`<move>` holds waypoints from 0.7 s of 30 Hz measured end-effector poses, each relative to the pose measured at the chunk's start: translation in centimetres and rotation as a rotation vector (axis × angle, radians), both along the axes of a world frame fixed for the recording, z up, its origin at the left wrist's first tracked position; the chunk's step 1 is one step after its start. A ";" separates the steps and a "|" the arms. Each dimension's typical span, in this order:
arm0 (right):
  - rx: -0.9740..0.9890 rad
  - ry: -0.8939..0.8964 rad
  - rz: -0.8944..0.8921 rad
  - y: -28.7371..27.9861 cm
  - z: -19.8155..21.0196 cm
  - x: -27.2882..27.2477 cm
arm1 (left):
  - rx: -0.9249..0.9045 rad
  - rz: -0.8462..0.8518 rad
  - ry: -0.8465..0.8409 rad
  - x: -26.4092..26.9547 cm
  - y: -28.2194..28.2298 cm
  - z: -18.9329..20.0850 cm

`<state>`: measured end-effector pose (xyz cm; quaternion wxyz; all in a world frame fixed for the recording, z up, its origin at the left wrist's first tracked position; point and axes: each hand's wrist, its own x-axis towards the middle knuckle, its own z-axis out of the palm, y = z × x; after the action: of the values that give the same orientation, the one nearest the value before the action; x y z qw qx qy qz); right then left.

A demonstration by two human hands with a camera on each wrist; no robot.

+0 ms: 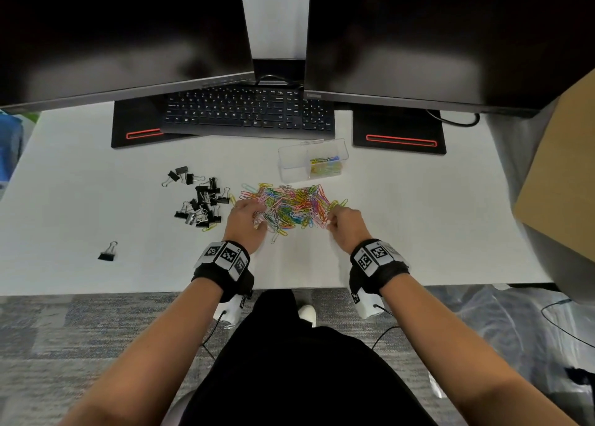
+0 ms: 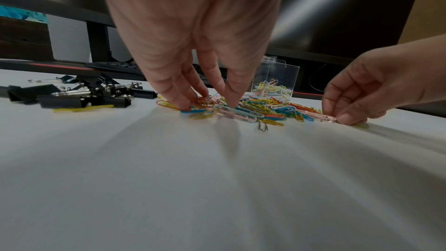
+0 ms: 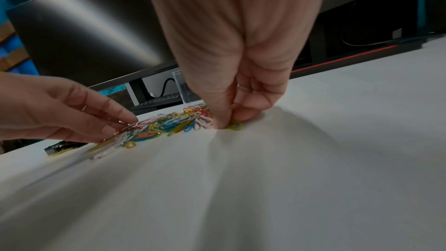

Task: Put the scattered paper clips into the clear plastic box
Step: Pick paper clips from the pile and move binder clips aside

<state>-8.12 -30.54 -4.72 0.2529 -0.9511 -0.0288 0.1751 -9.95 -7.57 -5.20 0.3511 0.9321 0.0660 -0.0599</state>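
Observation:
A heap of coloured paper clips (image 1: 293,205) lies mid-table. Behind it to the right stands the clear plastic box (image 1: 312,160), with some clips in its right compartment. My left hand (image 1: 257,219) is at the heap's left end. In the left wrist view my left hand (image 2: 205,103) has thumb and fingertips down on the paper clips (image 2: 265,109), pinching a few orange and silver ones. My right hand (image 1: 331,224) is at the heap's right end. In the right wrist view my right hand (image 3: 228,121) pinches a yellow clip (image 3: 235,127) against the table.
Black binder clips (image 1: 199,203) are strewn left of the heap, and one lone binder clip (image 1: 108,253) lies further left. A keyboard (image 1: 248,110) and two monitor bases sit behind. A cardboard box (image 1: 563,174) stands at the right edge.

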 end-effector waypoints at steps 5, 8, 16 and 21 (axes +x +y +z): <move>0.013 -0.067 0.056 -0.5 0.2 0.2 | 0.021 -0.001 0.006 -0.2 0.1 -0.3; 0.013 -0.150 -0.017 -1.1 0.1 1.0 | 0.008 0.002 -0.018 -0.3 0.2 -0.3; 0.014 -0.141 -0.035 -1.5 -1.3 1.8 | 0.016 0.042 -0.047 0.0 0.2 -0.1; 0.084 -0.166 -0.092 -1.2 -1.1 1.4 | 0.029 0.036 -0.047 0.2 0.1 0.2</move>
<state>-6.73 -31.71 -5.86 0.2973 -0.9511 -0.0133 0.0827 -9.74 -7.44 -5.00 0.3401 0.9369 0.0751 -0.0308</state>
